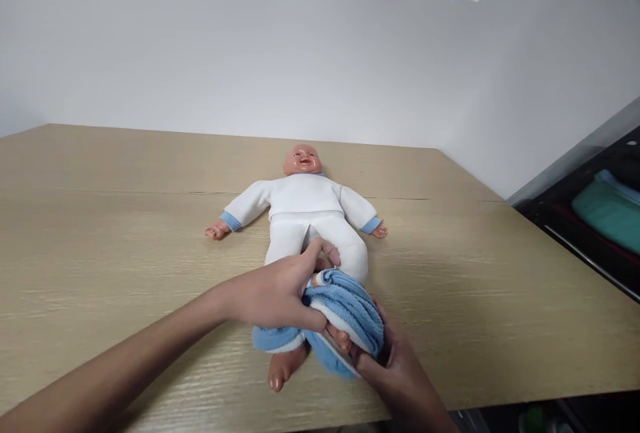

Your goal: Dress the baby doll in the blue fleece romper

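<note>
A baby doll in a white suit with blue cuffs lies on its back on the wooden table, head away from me. A bunched blue fleece garment is gathered around its lower legs; one bare foot sticks out below. My left hand grips the top of the blue garment, thumb resting on the doll's thigh. My right hand holds the garment's lower right edge from beneath, fingers curled around it.
A white wall rises behind the table. At the right, beyond the table's edge, a dark shelf holds a teal folded item. The table's front edge runs close to my arms.
</note>
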Demonstrator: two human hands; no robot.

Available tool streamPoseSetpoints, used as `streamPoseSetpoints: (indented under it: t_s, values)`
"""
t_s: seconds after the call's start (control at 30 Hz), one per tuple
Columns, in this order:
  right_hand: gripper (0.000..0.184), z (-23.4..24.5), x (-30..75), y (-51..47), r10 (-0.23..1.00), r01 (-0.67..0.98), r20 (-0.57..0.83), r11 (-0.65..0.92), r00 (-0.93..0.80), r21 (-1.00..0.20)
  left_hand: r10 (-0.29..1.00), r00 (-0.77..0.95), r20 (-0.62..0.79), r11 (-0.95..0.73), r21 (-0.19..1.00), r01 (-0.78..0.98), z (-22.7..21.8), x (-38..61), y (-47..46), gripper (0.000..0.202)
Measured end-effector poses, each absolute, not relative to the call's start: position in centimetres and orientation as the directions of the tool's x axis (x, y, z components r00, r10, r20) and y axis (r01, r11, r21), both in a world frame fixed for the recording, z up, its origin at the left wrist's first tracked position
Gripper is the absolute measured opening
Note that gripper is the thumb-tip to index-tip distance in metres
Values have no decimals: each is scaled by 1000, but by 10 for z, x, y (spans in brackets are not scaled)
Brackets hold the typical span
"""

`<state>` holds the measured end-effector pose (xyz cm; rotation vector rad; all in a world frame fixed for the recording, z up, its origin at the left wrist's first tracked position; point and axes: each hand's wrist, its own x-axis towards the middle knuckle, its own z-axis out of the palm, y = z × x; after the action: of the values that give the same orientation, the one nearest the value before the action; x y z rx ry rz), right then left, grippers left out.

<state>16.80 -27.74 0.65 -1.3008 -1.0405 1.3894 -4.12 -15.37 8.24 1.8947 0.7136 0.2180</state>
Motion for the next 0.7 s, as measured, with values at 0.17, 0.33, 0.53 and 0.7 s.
streamPoseSetpoints:
  t_s: [0.17, 0.33, 0.53, 0.7]
  values:
    - [57, 6, 168, -273, 988, -117, -139, -131, 69, -985, 591, 792, -153, -287, 878, 383, 80, -44, -157, 65]
    - [62, 6, 180, -265, 997, -91, -18, -11, 76, -996, 639, 768, -44, -344, 877, 336, 76, -47, -162, 59]
    - [36, 22, 207, -243, 996, 187, 9, 27, -94, -982, 665, 742, 82, -464, 824, 324, 70, -52, -162, 28]
    - [34, 45, 225, -220, 949, 338, 68, 176, -308, -925, 640, 763, 91, -516, 787, 339, 70, -60, -159, 31]
